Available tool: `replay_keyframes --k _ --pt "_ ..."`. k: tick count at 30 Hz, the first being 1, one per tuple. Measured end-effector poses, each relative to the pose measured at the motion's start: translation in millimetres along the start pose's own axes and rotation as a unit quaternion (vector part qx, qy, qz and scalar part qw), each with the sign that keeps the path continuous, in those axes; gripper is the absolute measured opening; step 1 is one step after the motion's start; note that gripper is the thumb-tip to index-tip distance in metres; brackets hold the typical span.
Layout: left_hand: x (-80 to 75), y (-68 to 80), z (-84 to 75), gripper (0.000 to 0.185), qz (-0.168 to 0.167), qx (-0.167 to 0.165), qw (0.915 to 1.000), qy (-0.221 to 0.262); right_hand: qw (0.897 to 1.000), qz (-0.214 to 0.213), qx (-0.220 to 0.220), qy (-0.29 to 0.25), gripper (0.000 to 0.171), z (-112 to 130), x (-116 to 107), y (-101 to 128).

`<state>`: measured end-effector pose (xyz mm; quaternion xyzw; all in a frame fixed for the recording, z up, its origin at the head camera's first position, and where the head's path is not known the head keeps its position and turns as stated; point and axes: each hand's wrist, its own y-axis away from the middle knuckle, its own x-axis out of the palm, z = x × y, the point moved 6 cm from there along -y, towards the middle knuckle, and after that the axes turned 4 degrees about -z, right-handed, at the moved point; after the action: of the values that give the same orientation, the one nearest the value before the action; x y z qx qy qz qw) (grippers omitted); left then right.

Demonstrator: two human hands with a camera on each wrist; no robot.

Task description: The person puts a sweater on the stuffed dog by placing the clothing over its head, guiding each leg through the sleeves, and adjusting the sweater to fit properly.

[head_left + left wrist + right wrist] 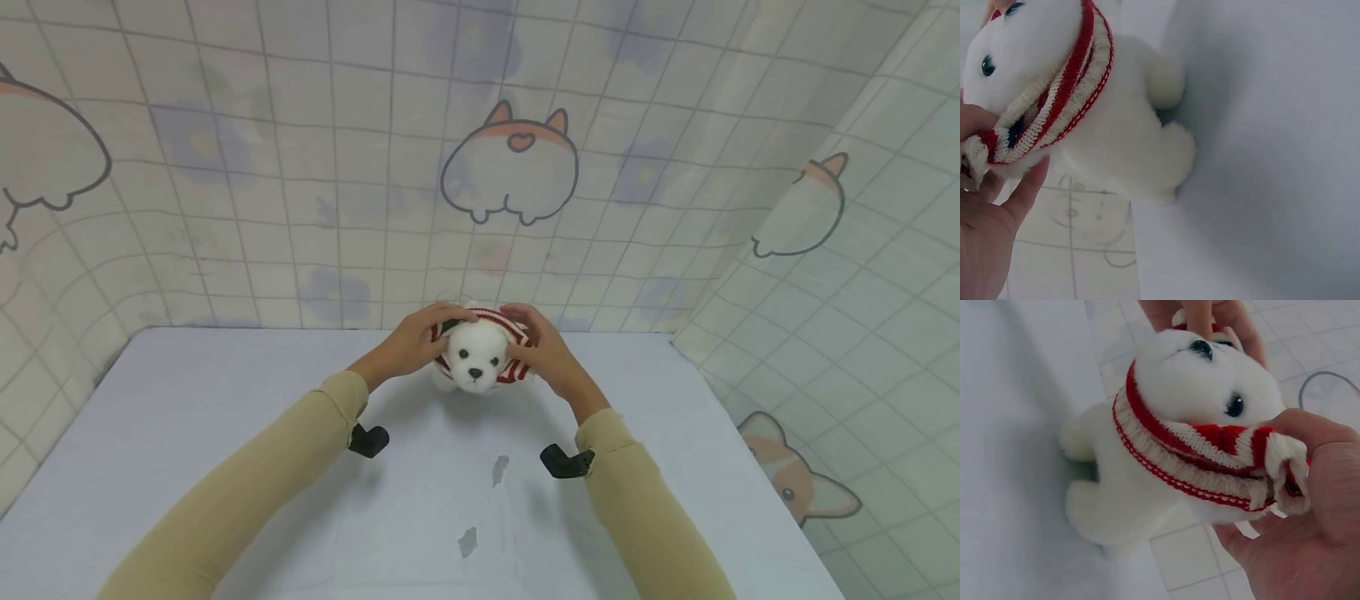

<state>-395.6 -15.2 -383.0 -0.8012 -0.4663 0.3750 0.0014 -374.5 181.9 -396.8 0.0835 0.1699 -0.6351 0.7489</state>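
At the far edge of the pale tabletop (225,433), close against the curtain, a white plush dog (476,360) is sitting upright, facing the wearer.

Item: red-and-cream knitted garment (1204,469), bunched as a ring around the toy's neck and head.

Left hand (411,343): fingers curling, pinching the knit at its own side. Right hand (546,352): thumb and fingers pinching the opposite edge.

Handling note, as a judgement: both pinches are best kept level and eased evenly, stretching the ribbing clear of the ears, with the toy's feet staying on the table.

Surroundings: tiled-pattern curtain (300,167) printed with corgi cartoons (510,162), hanging behind and at both sides; two small grey marks (499,469) showing on the tabletop.
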Motion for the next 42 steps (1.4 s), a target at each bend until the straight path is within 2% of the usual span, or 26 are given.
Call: replay_keyframes --k 2,5,7,10,13,17,20,26,33,38,42 --pt "-1.0 -0.8 -0.5 0.048 0.000 -0.007 1.0000 -0.002 0.999 -0.003 -0.031 0.014 0.053 7.8 0.0 1.6" --pt "-2.5 -1.8 -0.4 0.047 0.001 -0.010 0.9999 -0.008 0.994 -0.008 -0.084 0.068 0.044 17.9 2.9 2.5" --pt "-2.9 -1.3 1.1 0.047 0.008 -0.014 0.9998 -0.012 0.989 -0.013 -0.101 0.105 0.040 18.8 4.5 2.6" --pt "-2.1 1.6 6.1 0.049 0.028 -0.029 0.9992 -0.006 0.990 -0.015 -0.076 0.115 0.043 10.6 4.3 2.7" --pt "-1.3 5.2 10.9 0.059 0.045 -0.055 0.9974 0.011 0.995 0.011 -0.038 0.090 0.055 1.5 4.9 3.1" --pt "0.8 7.0 16.9 0.068 0.047 -0.081 0.9951 0.031 0.997 0.043 -0.014 0.061 0.069 -4.3 5.9 3.5" --pt "3.3 8.2 20.4 0.069 0.049 -0.091 0.9940 0.036 0.997 0.049 0.002 0.058 0.071 -11.6 5.1 3.7" --pt "6.5 9.7 22.3 0.070 0.052 -0.102 0.9930 0.028 0.997 0.054 0.017 0.049 0.069 -24.1 6.5 2.5" --pt "10.5 6.9 23.5 0.066 0.035 -0.094 0.9946 0.026 0.999 0.019 0.025 0.033 0.062 -30.8 6.6 0.6" --pt "11.0 7.5 28.6 0.060 0.021 -0.120 0.9913 0.049 0.999 0.007 0.026 0.017 0.056 -34.1 8.1 -0.5" --pt "12.8 8.2 34.4 0.056 0.018 -0.149 0.9856 0.078 0.997 0.015 0.047 -0.052 0.050 -39.2 11.1 -0.8"
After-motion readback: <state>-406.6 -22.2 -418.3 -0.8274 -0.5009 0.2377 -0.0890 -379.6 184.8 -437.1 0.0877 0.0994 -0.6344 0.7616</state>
